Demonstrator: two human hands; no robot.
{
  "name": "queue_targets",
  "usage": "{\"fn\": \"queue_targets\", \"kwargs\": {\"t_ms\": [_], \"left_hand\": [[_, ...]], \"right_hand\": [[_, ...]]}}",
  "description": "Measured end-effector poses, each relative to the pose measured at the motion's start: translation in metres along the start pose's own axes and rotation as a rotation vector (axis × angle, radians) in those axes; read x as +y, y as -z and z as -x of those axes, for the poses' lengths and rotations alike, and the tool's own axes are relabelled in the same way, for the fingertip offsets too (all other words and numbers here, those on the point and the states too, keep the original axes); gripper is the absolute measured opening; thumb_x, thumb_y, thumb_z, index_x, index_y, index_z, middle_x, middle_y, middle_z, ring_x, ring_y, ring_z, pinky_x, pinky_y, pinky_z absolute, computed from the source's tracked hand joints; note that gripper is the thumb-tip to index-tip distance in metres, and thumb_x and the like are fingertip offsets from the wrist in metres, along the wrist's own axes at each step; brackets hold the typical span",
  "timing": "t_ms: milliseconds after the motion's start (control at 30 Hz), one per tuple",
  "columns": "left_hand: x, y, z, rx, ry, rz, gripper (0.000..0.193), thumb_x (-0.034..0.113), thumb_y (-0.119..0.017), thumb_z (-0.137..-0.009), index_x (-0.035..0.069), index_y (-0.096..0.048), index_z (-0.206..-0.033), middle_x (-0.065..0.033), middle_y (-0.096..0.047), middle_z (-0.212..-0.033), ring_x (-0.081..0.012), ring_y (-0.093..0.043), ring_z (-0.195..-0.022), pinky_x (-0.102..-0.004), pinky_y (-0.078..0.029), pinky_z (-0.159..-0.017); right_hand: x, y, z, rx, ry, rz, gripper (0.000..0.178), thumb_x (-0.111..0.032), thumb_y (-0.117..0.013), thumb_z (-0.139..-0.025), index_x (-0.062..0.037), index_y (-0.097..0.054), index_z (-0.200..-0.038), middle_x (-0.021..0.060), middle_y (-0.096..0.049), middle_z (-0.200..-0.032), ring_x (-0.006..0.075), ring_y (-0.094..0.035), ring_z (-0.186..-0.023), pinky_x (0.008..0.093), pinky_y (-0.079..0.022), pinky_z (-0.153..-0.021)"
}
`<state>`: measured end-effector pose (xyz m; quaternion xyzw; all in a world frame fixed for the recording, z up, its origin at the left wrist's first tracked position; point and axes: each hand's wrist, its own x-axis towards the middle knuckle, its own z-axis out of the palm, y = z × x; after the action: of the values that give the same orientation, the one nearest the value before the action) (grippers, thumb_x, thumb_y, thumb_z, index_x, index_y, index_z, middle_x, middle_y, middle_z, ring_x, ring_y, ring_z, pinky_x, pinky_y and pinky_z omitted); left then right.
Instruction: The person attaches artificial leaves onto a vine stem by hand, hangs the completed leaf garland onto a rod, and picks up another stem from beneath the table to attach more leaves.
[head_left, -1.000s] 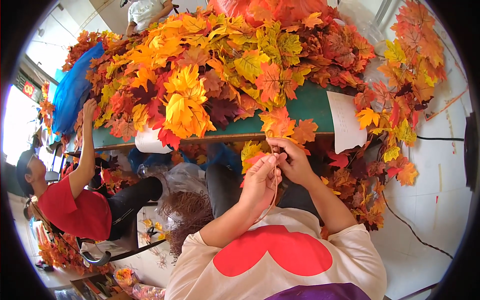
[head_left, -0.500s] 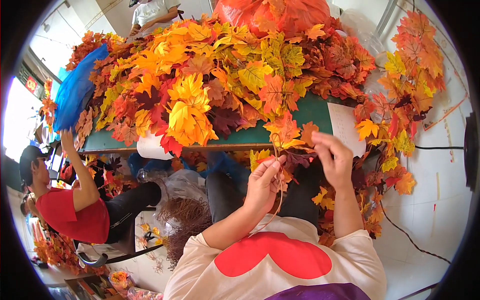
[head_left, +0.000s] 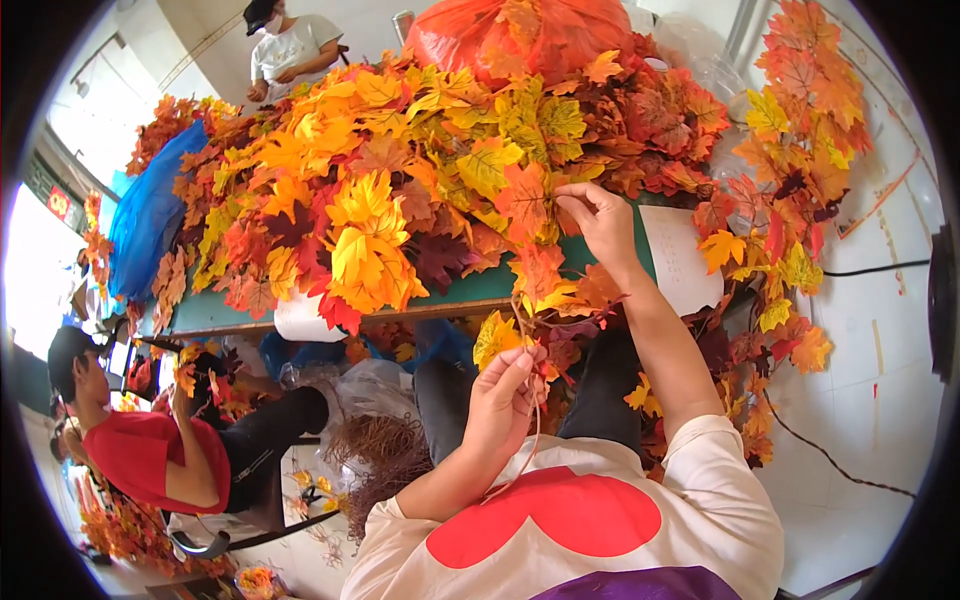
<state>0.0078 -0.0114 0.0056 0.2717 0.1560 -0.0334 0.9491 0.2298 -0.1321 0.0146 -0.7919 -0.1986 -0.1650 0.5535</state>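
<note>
My left hand (head_left: 503,398) is closed on the thin brown stem (head_left: 538,420) of an artificial leaf garland, held above my lap. The stem's loose end trails down over my shirt. At its upper end, orange and yellow maple leaves (head_left: 545,285) lean against the table edge. My right hand (head_left: 605,230) is stretched forward to the leaf pile (head_left: 390,130), thumb and forefinger pinched beside an orange maple leaf (head_left: 525,202). What lies between those fingertips is too small to make out.
The green table (head_left: 470,290) carries the heap, a red plastic bag (head_left: 520,35) and a paper sheet (head_left: 682,255). Leaf garlands (head_left: 810,120) hang at the right. Brown stems (head_left: 380,445) lie bundled left of my legs. A person in red (head_left: 160,455) sits left; another (head_left: 295,50) is across the table.
My right hand has moved from beside the garland up and forward to the leaf pile. My left hand has lowered slightly, still holding the stem. The person in red has lowered an arm.
</note>
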Motion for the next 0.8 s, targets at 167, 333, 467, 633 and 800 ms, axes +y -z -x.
{"fn": "queue_targets", "kwargs": {"t_ms": [167, 333, 467, 633, 800], "left_hand": [[0.002, 0.003, 0.002, 0.009, -0.005, 0.008, 0.011, 0.009, -0.054, -0.087, 0.003, -0.056, -0.096, -0.0059, -0.062, -0.091, -0.0103, -0.057, -0.064, -0.0243, -0.049, -0.061], [0.002, 0.0, -0.006, -0.028, 0.018, 0.016, 0.011, 0.009, -0.054, -0.087, 0.003, -0.056, -0.096, -0.0063, -0.062, -0.093, -0.0109, -0.057, -0.064, -0.0248, -0.049, -0.061], [0.004, -0.005, -0.009, -0.035, 0.013, 0.023, 0.011, 0.009, -0.054, -0.087, 0.003, -0.056, -0.095, -0.0071, -0.062, -0.094, -0.0112, -0.058, -0.065, -0.0248, -0.049, -0.061], [0.003, -0.008, -0.009, -0.034, 0.014, 0.024, 0.011, 0.009, -0.054, -0.086, 0.004, -0.057, -0.095, -0.0073, -0.062, -0.094, -0.0116, -0.058, -0.065, -0.025, -0.049, -0.061], [0.002, -0.012, -0.008, -0.025, 0.027, 0.053, 0.01, 0.008, -0.054, -0.087, 0.003, -0.056, -0.095, -0.0073, -0.062, -0.095, -0.0119, -0.058, -0.065, -0.0247, -0.049, -0.061]], "right_hand": [[0.014, 0.032, 0.004, 0.31, 0.096, 0.021, 0.011, -0.004, -0.061, -0.079, -0.0028, -0.063, -0.089, 0.0082, -0.064, -0.077, 0.0146, -0.061, -0.065, 0.0244, -0.046, -0.057], [0.048, 0.063, -0.007, 0.165, 0.175, 0.635, 0.013, -0.008, -0.063, -0.075, -0.0042, -0.064, -0.087, 0.0134, -0.062, -0.08, 0.0289, -0.06, -0.074, 0.0323, -0.047, -0.065], [0.06, 0.066, -0.036, 0.058, 0.124, 0.386, 0.018, -0.023, -0.064, -0.077, -0.0065, -0.065, -0.086, 0.0136, -0.062, -0.084, 0.028, -0.06, -0.074, 0.0341, -0.047, -0.067], [0.045, 0.066, -0.093, 0.298, 0.127, 0.41, 0.022, -0.027, -0.066, -0.077, -0.007, -0.066, -0.087, 0.0106, -0.063, -0.086, 0.0224, -0.06, -0.072, 0.0337, -0.047, -0.067], [0.065, 0.052, -0.124, 0.083, 0.105, 0.524, 0.022, -0.027, -0.066, -0.076, -0.0097, -0.068, -0.089, 0.0098, -0.065, -0.087, 0.0227, -0.06, -0.076, 0.0344, -0.047, -0.07]]}}
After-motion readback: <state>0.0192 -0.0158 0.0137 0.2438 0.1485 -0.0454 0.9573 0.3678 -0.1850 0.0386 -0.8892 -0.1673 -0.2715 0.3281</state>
